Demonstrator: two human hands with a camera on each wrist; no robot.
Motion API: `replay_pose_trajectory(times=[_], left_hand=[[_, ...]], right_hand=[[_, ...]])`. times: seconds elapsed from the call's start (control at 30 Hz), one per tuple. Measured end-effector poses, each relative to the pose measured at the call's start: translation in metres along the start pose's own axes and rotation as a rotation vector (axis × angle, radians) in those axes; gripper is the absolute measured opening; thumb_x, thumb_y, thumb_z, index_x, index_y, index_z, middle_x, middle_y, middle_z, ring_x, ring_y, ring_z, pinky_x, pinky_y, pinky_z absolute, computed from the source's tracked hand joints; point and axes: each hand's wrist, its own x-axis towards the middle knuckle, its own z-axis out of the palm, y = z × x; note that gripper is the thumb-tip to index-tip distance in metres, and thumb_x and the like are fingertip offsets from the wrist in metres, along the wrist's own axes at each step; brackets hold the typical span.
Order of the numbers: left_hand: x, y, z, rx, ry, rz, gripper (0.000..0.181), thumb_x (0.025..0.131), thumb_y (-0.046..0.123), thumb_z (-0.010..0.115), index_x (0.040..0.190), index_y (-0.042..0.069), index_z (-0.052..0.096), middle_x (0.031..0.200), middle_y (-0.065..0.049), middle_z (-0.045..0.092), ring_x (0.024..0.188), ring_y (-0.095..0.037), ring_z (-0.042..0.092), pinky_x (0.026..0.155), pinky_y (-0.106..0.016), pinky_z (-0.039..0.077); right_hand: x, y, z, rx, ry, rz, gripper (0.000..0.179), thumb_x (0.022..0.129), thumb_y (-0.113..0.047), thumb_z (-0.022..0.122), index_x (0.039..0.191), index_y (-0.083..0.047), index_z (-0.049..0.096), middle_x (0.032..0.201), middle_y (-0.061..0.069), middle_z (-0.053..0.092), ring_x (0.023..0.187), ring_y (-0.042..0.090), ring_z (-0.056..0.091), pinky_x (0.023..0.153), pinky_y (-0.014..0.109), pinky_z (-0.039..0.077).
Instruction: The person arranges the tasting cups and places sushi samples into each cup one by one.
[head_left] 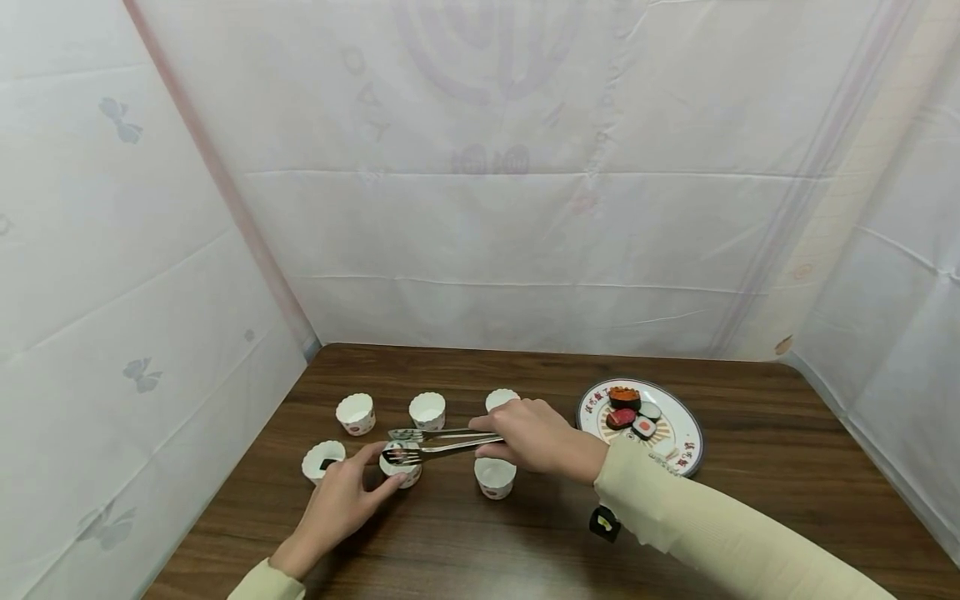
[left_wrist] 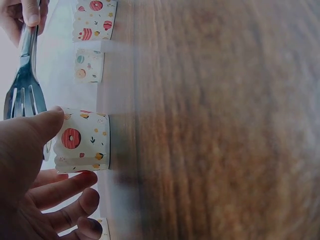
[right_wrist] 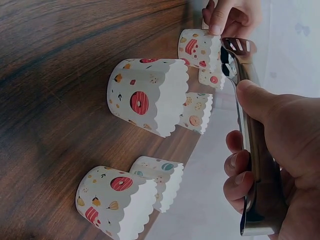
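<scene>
Head view: the right hand (head_left: 534, 437) grips tongs (head_left: 450, 448) over the cup (head_left: 409, 477) the left hand (head_left: 342, 502) pinches.

Pretty much boxed in on three sides by whitish sheeting (head_left: 420, 225), creased across the back in long horizontal folds. Printed on the left with little grey bows (head_left: 142, 375), and up top at the back with a big, super faint circular design (head_left: 487, 50). Edged near the left corner by a reddish stripe (head_left: 220, 177). Furnished with a dark brown wood-grain table (head_left: 787, 500), lit kinda soft and even, with a mild sheen near the front.
</scene>
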Motion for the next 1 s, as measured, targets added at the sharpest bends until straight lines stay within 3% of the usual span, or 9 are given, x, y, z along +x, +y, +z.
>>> replay_pose_trajectory(times=[0.6,1.0], left_hand=[[0.0001,0.0001,0.0000,-0.002,0.001,0.006,0.052,0.082,0.031,0.088,0.121,0.003,0.070,0.098,-0.006,0.077,0.047,0.003,0.029,0.046,-0.023,0.033],[-0.0009,-0.0017,0.0008,0.005,-0.007,0.000,0.053,0.083,0.032,0.088,0.122,0.002,0.069,0.097,-0.006,0.076,0.047,0.003,0.031,0.046,-0.023,0.033]], right_hand=[[-0.0010,0.0011,0.0058,-0.010,-0.027,0.009,0.034,0.099,-0.044,0.067,0.125,-0.023,0.072,0.103,-0.006,0.074,0.083,0.011,0.069,0.054,0.031,0.050],[-0.0001,0.0007,0.0087,-0.018,-0.019,0.007,0.033,0.099,-0.045,0.067,0.123,-0.024,0.072,0.101,-0.008,0.073,0.083,0.011,0.069,0.053,0.029,0.048]])
